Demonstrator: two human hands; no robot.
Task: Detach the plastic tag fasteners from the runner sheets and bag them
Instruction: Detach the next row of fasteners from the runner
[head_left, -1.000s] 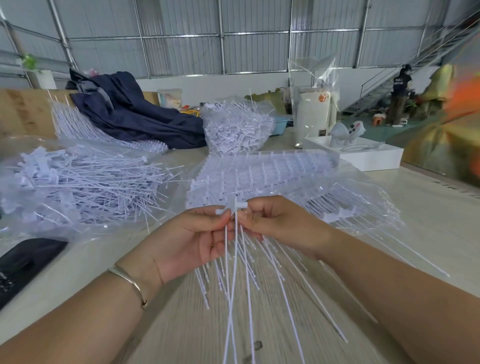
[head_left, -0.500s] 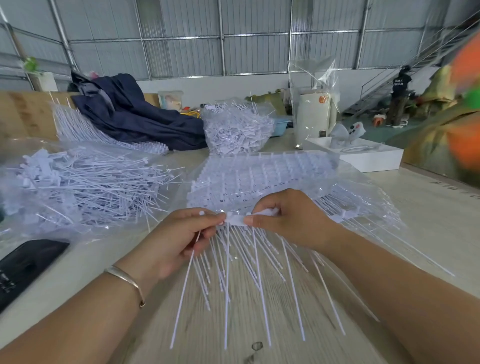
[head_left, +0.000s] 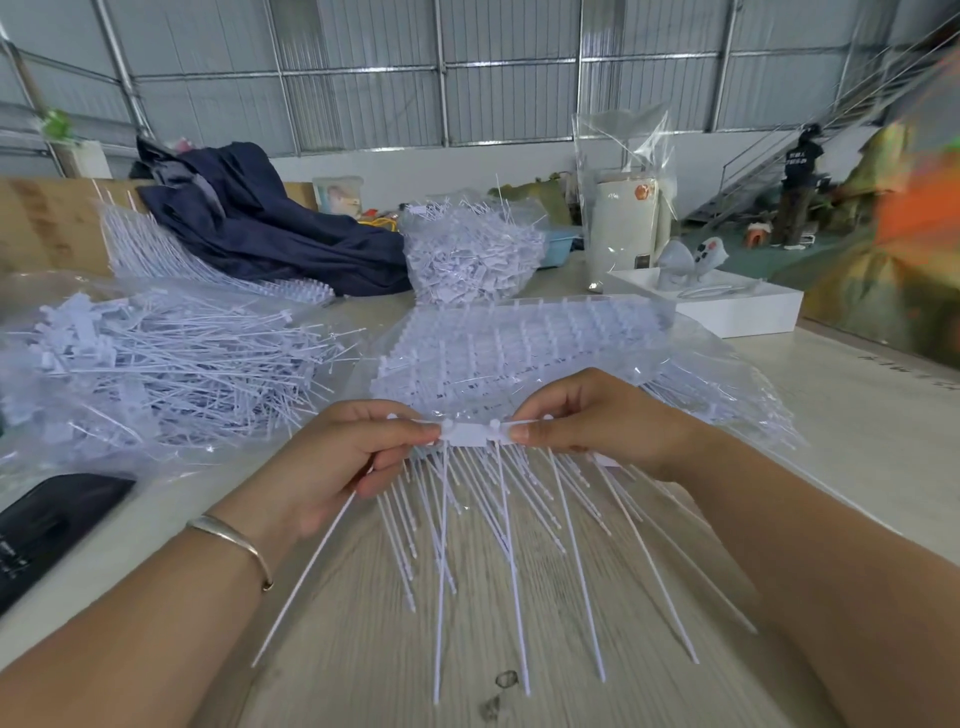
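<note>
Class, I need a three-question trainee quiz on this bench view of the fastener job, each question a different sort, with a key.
1. True or false: the left hand and right hand both pinch one white runner strip.
2. The dark jacket lies: A) behind the fastener bags B) under the hands C) on the white box.
3. Fill in: a thin ____ circles the left wrist.

Key: 1 true. 2 A. 3 bracelet.

No legible text anywhere (distant person's shirt print too blurred)
</note>
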